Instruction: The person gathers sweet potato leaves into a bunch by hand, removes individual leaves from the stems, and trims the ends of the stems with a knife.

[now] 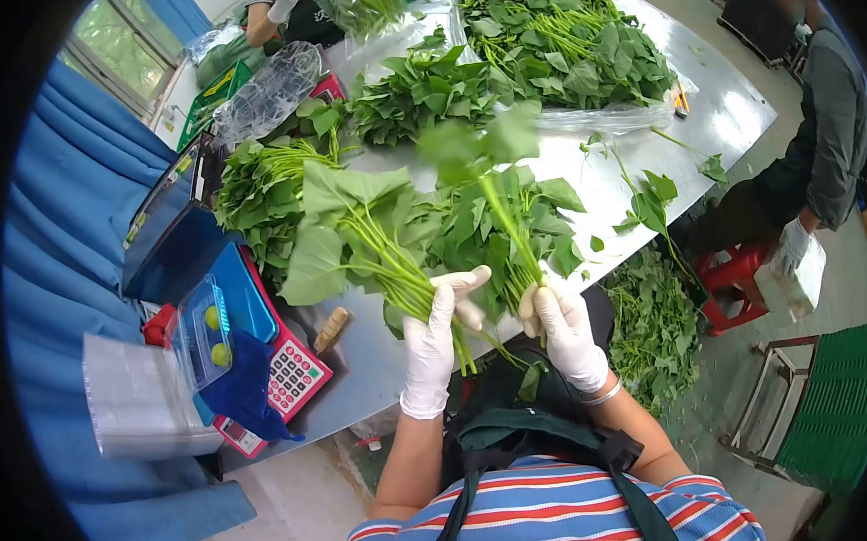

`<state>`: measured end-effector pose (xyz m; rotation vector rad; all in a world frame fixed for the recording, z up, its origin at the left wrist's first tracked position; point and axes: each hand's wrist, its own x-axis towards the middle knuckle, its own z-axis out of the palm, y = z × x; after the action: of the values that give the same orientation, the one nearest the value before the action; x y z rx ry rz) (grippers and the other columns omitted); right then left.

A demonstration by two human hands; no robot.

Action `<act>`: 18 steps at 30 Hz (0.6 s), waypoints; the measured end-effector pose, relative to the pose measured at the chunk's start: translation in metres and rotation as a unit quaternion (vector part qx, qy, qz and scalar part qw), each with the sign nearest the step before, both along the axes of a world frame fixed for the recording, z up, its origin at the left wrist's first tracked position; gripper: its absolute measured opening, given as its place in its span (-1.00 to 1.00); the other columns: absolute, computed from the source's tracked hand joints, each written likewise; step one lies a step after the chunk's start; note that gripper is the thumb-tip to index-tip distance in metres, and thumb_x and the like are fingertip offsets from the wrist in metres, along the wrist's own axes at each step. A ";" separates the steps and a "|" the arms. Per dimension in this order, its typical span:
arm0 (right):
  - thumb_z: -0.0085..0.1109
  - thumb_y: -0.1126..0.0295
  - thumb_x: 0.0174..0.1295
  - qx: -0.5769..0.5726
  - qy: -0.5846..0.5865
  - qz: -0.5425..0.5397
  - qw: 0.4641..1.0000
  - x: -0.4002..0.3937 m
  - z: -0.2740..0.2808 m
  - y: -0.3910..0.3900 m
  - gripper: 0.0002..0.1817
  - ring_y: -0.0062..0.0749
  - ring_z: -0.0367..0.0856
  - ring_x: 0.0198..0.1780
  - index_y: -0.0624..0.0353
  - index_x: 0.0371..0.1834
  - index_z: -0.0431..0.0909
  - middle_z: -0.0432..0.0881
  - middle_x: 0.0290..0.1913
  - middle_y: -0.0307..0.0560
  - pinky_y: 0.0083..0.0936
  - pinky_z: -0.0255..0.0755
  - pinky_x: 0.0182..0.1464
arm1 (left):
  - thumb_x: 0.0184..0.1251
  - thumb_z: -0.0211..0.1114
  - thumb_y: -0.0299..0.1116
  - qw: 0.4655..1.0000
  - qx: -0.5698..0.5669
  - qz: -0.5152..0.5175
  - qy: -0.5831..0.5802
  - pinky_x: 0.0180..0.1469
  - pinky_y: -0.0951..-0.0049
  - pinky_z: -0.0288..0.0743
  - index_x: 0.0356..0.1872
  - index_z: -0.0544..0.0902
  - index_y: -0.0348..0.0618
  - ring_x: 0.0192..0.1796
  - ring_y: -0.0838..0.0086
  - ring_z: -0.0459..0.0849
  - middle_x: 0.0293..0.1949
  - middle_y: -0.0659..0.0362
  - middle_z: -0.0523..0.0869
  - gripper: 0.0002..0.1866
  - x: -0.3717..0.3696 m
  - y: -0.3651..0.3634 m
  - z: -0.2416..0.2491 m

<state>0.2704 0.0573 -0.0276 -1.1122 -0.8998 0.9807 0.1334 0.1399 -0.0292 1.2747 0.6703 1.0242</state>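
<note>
Both my hands wear white gloves. My left hand (435, 340) grips a bunch of leafy green stalks (364, 237) by the stems, the broad leaves fanning up and left. My right hand (564, 331) holds a second, smaller bunch of greens (508, 204) upright by its stems, right next to the first. Both bunches hover over the near edge of the metal table (736, 112).
More heaps of greens (559, 43) cover the table's far part. A red and blue weighing scale (263, 346) and a stack of clear plastic bags (134, 400) sit at the left. Loose greens (654, 329) lie on the floor. Another person (820, 147) stands at the right, one more at the far end.
</note>
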 end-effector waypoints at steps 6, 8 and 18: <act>-0.20 0.25 0.40 -0.078 -0.099 0.217 0.968 -0.011 -0.004 0.011 -0.67 -0.66 0.23 -0.57 0.17 -0.49 0.39 0.34 -0.60 -0.34 -0.66 0.18 -0.49 | 0.45 -0.06 -0.15 0.993 -0.048 -0.095 -0.057 0.20 0.36 0.33 0.18 0.34 -0.39 0.14 0.33 0.50 0.08 -0.06 0.55 -0.51 0.003 -0.014 -0.003; -0.17 0.22 0.39 -0.128 0.000 0.230 0.965 -0.014 -0.016 0.011 -0.66 -0.68 0.23 -0.55 0.17 -0.49 0.39 0.33 -0.59 -0.36 -0.65 0.19 -0.47 | 0.45 -0.06 -0.18 0.990 -0.087 -0.085 -0.074 0.18 0.31 0.36 0.08 0.41 -0.35 0.10 0.27 0.54 0.04 -0.12 0.56 -0.58 0.003 -0.018 -0.004; -0.06 0.18 0.33 -0.174 -0.060 0.258 0.948 0.013 -0.019 0.005 -0.64 -0.71 0.32 -0.51 0.20 -0.52 0.46 0.42 -0.60 -0.35 -0.69 0.25 -0.43 | 0.46 -0.09 -0.13 0.945 -0.138 -0.063 -0.290 -0.66 0.65 0.04 -0.37 0.38 -0.08 -0.74 0.72 0.09 -0.68 0.39 0.18 -0.72 -0.036 0.021 0.005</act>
<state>0.2839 0.0623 -0.0470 -1.2690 -1.1811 1.5610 0.0970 0.1611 -0.0239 0.7056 0.2584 1.0866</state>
